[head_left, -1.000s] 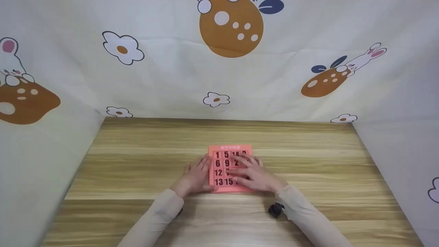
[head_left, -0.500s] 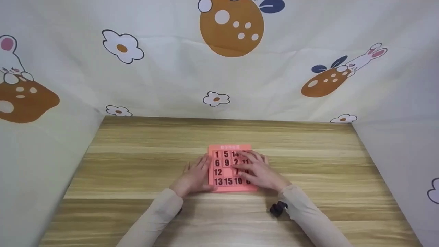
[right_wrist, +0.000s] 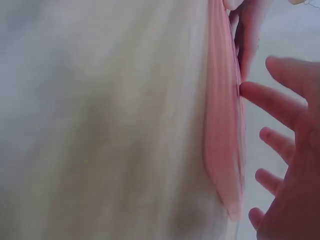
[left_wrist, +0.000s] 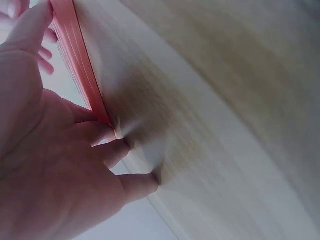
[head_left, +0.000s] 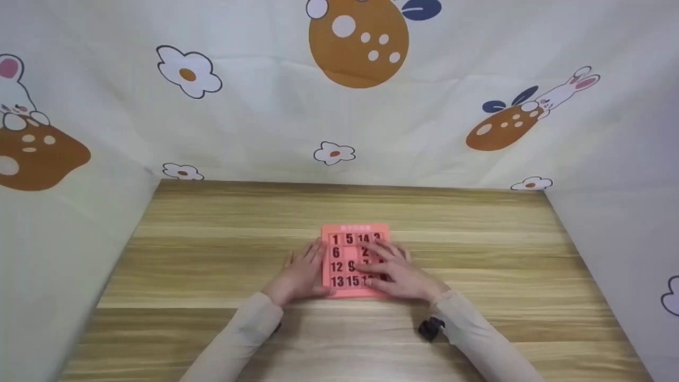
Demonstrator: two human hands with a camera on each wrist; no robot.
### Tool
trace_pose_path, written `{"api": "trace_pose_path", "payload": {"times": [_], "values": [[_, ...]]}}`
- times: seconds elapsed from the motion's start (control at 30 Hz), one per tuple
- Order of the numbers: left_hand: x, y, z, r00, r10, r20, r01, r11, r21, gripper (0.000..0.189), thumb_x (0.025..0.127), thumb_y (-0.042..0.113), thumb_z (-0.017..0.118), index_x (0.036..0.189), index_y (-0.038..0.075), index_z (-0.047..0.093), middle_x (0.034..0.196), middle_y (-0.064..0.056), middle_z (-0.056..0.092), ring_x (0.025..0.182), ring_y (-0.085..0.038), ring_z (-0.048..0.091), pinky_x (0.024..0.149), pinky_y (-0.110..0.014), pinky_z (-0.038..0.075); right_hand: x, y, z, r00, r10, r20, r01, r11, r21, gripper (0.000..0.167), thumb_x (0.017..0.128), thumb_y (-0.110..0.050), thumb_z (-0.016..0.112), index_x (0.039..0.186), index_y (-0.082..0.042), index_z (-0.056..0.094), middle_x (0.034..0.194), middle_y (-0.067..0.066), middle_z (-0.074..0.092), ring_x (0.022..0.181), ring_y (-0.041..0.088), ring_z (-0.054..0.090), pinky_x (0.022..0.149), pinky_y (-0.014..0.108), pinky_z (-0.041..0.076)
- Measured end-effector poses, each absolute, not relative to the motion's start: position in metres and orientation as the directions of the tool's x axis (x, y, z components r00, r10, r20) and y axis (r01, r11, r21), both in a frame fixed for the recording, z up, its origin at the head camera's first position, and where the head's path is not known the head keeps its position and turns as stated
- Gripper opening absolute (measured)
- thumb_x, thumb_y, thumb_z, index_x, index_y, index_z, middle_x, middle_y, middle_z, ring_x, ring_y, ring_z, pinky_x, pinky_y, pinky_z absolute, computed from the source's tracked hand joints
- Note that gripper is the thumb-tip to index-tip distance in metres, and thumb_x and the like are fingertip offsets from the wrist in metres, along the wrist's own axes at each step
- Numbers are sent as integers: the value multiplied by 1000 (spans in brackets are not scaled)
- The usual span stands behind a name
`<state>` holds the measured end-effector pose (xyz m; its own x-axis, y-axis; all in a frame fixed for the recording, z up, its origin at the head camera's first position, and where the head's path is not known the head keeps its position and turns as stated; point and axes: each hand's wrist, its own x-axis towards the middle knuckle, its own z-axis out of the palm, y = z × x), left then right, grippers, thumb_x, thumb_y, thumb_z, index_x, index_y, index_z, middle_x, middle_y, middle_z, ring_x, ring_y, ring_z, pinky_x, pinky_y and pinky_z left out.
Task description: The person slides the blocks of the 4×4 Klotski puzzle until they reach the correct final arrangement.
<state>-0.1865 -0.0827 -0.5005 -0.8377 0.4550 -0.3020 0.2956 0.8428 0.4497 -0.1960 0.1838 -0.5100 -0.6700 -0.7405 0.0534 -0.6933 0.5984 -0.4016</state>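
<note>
A pink number slide puzzle (head_left: 354, 228) lies flat on the wooden table, its black-numbered tiles in rows. One cell in the second row, right of tile 6 (head_left: 336, 252), has no tile; tile 9 (head_left: 350, 266) sits directly below it. My left hand (head_left: 298, 273) steadies the puzzle's left side, thumb at the near corner and straight fingers along the edge, some fingertips down on the table in the left wrist view. Over the right columns my right hand (head_left: 402, 271) spreads its fingers, covering several tiles. In the right wrist view one fingertip (right_wrist: 246, 90) meets the puzzle's top face.
The wooden table (head_left: 238, 212) extends around the puzzle on all sides. A patterned cloth (head_left: 254, 116) with flowers and rabbits walls off the back and both sides. A small black device (head_left: 431, 329) hangs at the right wrist.
Tile 7 has shifted right, then tile 9 has slid down, so the vacant cell is now in the second row. The right hand moved right, then back left; the left hand stayed.
</note>
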Motion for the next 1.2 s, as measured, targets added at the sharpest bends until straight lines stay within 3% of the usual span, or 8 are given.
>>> {"api": "trace_pose_path", "payload": {"times": [0.53,0.8,0.97,1.2], "values": [[-186,-81,-500,-839,445,-312,295,855,428,105,82,50,71,154,2,12,160,-15,7,145,-35,9,112,-61,6,-219,165,-512,-770,-638,23,-594,702,-392,54,98,-38,51,146,-14,45,159,12,19,142,38,15,108,66,11],[-186,-83,-499,-841,446,-308,295,853,431,105,82,49,71,154,1,12,160,-16,7,144,-36,9,112,-61,7,-211,168,-509,-750,-659,44,-617,674,-406,41,97,-38,55,132,-19,61,157,9,26,142,38,16,109,66,10],[-187,-83,-503,-842,451,-297,302,849,434,106,82,51,71,154,1,12,160,-16,7,144,-36,9,111,-63,6,-207,173,-509,-735,-673,82,-644,656,-393,42,97,-37,55,134,-18,59,156,12,26,141,42,17,106,69,12],[-188,-82,-504,-841,443,-311,289,853,434,108,81,52,71,155,3,10,160,-14,5,145,-34,7,112,-62,4,-212,176,-510,-832,-549,85,-537,756,-375,52,97,-36,55,142,-9,49,155,19,24,139,44,18,106,66,14]]}}
